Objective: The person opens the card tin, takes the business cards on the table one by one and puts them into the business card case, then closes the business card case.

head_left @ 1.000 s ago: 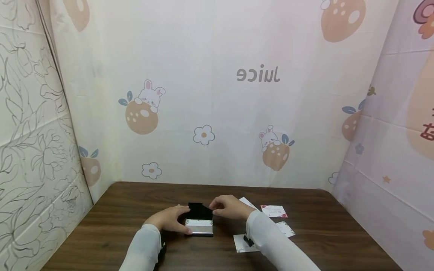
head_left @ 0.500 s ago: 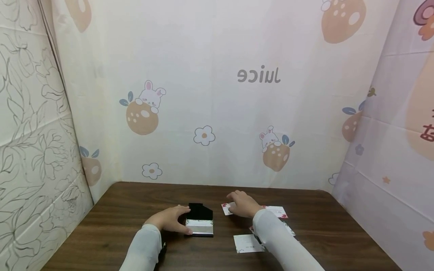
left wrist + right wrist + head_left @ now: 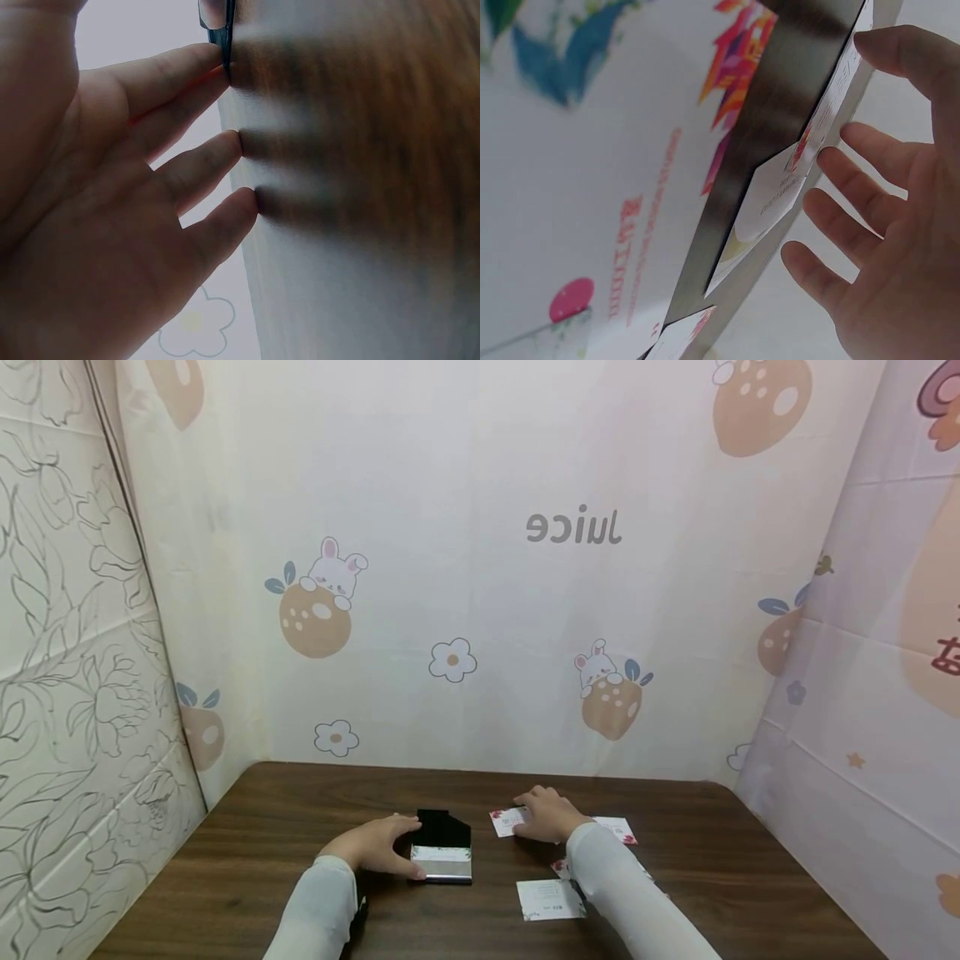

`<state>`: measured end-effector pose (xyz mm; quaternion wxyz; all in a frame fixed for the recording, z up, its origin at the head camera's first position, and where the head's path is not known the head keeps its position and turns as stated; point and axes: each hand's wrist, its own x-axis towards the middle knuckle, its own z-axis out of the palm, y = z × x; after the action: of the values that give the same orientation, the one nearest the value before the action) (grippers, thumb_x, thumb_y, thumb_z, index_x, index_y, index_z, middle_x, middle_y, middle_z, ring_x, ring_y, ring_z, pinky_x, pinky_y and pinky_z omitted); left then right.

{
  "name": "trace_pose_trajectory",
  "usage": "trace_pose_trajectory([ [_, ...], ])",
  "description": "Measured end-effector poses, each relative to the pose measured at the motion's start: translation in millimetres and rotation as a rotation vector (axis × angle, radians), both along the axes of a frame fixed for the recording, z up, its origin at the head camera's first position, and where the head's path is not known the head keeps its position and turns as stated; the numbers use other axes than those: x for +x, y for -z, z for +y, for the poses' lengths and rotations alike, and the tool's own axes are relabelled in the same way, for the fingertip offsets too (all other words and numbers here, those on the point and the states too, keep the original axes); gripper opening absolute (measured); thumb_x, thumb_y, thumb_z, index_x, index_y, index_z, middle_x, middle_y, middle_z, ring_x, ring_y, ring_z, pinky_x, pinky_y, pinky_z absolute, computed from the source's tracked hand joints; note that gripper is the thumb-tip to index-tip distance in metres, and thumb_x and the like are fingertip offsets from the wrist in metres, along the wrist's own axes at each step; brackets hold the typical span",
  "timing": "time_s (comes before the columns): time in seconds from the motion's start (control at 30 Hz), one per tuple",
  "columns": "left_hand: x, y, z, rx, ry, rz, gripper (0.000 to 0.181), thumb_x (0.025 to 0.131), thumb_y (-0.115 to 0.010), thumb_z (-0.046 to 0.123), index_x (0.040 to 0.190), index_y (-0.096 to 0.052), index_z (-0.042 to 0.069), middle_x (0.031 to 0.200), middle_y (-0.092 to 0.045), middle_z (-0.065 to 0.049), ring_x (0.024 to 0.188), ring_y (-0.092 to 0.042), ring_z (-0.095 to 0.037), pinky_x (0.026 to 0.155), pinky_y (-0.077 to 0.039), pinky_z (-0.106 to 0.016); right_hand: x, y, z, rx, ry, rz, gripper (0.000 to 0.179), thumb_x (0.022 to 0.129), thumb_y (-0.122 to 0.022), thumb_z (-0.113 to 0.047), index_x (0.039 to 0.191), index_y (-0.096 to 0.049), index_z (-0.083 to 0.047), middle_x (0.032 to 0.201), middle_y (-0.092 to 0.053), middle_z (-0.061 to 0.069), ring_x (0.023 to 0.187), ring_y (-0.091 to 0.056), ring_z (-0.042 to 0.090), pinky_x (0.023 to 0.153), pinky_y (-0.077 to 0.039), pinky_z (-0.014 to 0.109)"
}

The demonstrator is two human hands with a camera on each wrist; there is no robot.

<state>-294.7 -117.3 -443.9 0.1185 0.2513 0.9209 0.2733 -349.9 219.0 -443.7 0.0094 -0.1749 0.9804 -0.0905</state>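
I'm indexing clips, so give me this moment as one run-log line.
left hand touching open card holder | right hand at floral card | card stack in holder | other cards lying on table

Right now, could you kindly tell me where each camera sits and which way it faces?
Head: on the head, facing forward and down at the table, black card case and cards; the left grip, right grip and sleeves show.
Left wrist: on that wrist, looking past the left palm at table and backdrop; the left fingers show too.
Right wrist: on that wrist, looking across cards; the right palm and right fingers show.
Head and right wrist share the right grip and cards.
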Motion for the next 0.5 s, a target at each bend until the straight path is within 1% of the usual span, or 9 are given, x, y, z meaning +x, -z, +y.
trace_pose_trajectory([
  [0.13,0.6,-1.1,0.6,-0.002,-0.004,0.001,0.086,0.078,-0.084,0.045,0.146,-0.05,0.004,0.153,-0.042,-0.018,0.145,-0.029,-0.042,0.111,-0.03,-0.061,0.2,-0.4,0.5,0.017,0.022,-0.018,0.051,0.089,-0.073,-0.041,0.132,-0.065,-0.015,0.13,-0.056,0.013,0.119,-0.05,0.035,0.101,-0.042,0.056],
  [0.3,0.9,-0.3,0.5,-0.003,-0.003,-0.001,0.086,0.079,-0.084,0.046,0.146,-0.05,0.005,0.153,-0.042,-0.017,0.145,-0.029,-0.042,0.111,-0.03,-0.061,-0.5,-1.0,1.4,0.025,0.029,-0.008,0.051,0.088,-0.074,-0.045,0.13,-0.067,-0.015,0.131,-0.055,0.013,0.122,-0.049,0.035,0.102,-0.04,0.057],
  [0.5,0.9,-0.8,0.9,-0.005,-0.006,-0.006,0.086,0.078,-0.084,0.046,0.146,-0.05,0.005,0.153,-0.042,-0.017,0.145,-0.029,-0.042,0.111,-0.03,-0.061,-3.9,1.7,3.6,0.002,0.052,0.008,0.048,0.085,-0.077,-0.049,0.118,-0.068,-0.016,0.126,-0.057,0.011,0.115,-0.05,0.032,0.1,-0.042,0.055],
])
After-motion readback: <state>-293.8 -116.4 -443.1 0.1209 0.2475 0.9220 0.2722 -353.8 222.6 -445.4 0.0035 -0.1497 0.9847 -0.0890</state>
